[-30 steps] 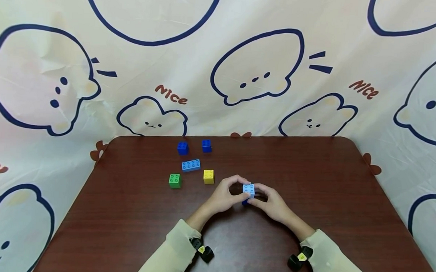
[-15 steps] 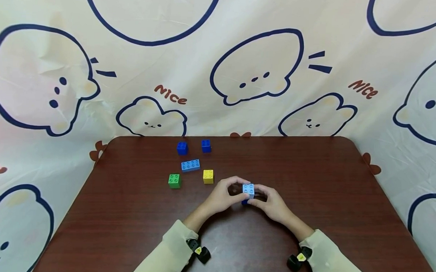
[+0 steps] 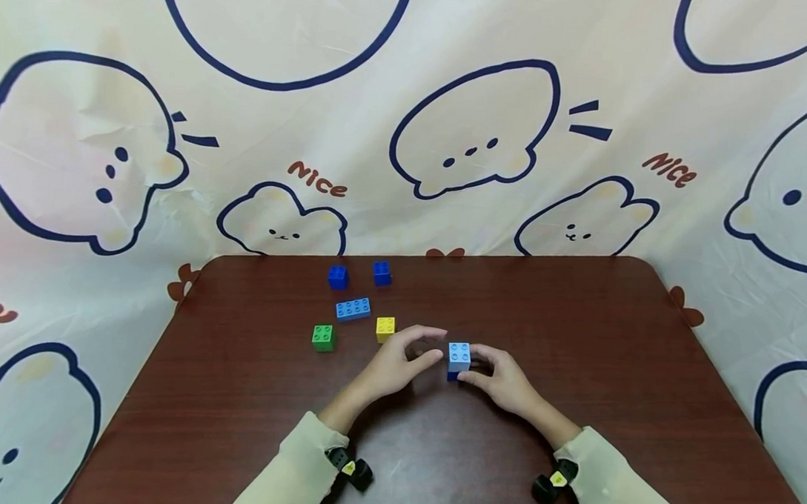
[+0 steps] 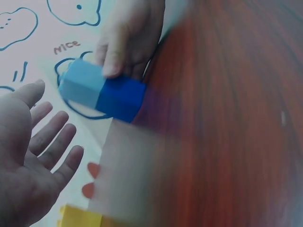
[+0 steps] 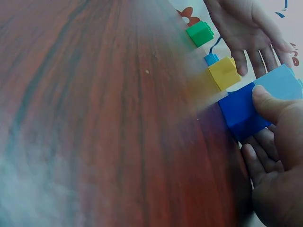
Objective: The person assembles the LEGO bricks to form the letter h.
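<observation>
A light blue building block [image 3: 459, 355] sits stacked on a dark blue building block [image 5: 240, 111], their faces flush. My right hand [image 3: 508, 382] pinches this stack from its right side, the thumb on the front and the fingers behind. To the left of it my left hand [image 3: 394, 364] is apart from the blocks, thumb and fingers spread with nothing between them. In the left wrist view the left palm [image 4: 23, 156] faces the stack across a gap. Just behind the left hand lies a yellow block [image 3: 385, 328].
On the brown table [image 3: 542, 309] a green block [image 3: 323, 338] lies left of the yellow one. Behind them is a longer blue block [image 3: 352, 309]. Two dark blue blocks, one left [image 3: 338, 278] and one right [image 3: 382, 273], stand near the back edge. A printed curtain [image 3: 368, 132] hangs behind.
My left hand has let go of the stack and moved left, its fingers spreading apart. The right hand still holds the stack in about the same place.
</observation>
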### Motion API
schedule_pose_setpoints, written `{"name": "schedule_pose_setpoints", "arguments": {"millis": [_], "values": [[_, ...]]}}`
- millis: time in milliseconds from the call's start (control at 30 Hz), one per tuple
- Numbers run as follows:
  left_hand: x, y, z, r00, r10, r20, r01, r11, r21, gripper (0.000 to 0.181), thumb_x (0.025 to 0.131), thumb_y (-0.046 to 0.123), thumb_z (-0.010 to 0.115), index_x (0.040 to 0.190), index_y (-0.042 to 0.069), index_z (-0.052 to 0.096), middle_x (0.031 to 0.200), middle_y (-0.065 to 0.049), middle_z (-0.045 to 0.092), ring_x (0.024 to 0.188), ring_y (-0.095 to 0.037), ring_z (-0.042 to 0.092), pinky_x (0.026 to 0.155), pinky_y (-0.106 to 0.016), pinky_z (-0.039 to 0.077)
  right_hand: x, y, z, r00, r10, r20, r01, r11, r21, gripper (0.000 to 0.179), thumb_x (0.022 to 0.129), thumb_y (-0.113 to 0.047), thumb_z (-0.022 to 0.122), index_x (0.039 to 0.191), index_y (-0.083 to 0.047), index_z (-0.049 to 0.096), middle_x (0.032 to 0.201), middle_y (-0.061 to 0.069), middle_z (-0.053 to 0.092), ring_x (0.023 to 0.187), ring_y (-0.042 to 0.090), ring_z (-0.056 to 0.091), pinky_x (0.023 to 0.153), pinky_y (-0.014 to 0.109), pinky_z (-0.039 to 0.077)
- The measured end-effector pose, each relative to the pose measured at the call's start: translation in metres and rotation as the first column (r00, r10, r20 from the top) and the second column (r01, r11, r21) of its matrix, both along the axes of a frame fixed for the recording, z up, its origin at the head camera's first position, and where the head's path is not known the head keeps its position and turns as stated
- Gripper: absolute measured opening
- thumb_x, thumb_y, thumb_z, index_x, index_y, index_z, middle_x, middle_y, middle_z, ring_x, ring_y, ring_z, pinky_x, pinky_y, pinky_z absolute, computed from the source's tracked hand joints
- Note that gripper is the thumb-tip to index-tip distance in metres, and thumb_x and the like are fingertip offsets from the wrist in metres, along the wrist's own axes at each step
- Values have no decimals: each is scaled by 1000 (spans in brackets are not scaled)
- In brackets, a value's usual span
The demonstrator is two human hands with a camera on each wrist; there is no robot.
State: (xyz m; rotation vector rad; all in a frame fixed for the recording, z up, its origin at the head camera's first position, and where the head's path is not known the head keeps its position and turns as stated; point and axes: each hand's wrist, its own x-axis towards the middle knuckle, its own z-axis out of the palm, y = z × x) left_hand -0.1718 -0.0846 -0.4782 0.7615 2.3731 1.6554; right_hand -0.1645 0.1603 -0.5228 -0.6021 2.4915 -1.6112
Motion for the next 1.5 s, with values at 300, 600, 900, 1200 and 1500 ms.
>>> {"name": "schedule_pose_setpoints", "arguments": {"millis": [300,600,900,1200,1500], "values": [[3,-37,8,993,100,-67,-103,994,-37,32,99,17,69,131,11,67,128,-13,66,100,-30,63,85,-41,55,0,4,6,1000,7,-18,-5,996,91,40,89,-18,80,123,-2,68,111,4,72,105,19,68,89,34,55],[2,-79,17,977,200,-69,-202,979,-19,34,100,16,67,133,5,64,126,-16,66,109,-30,63,86,-36,55,0,6,10,1000,21,-23,-17,991,133,42,90,-19,79,126,-2,67,114,5,72,108,22,68,91,39,55],[-3,-116,22,940,329,-92,-334,941,-50,33,101,8,65,133,1,63,128,-21,64,113,-32,61,87,-42,54,2,16,14,1000,3,-4,-2,987,162,46,90,-21,79,129,-1,65,116,6,72,110,24,67,92,41,54],[10,-142,45,910,402,-101,-410,908,-85,31,102,6,61,131,-5,62,123,-22,67,108,-33,62,86,-21,51,2,27,12,1000,-9,-19,13,981,193,46,90,-19,80,129,0,65,117,6,71,111,24,67,93,40,54],[-6,-171,3,924,380,-48,-383,917,-115,43,100,10,67,140,-3,56,136,-24,60,120,-38,60,88,-26,52,3,32,12,1000,-1,-23,6,981,196,46,90,-17,79,130,0,65,119,7,71,113,25,66,94,42,53]]}}
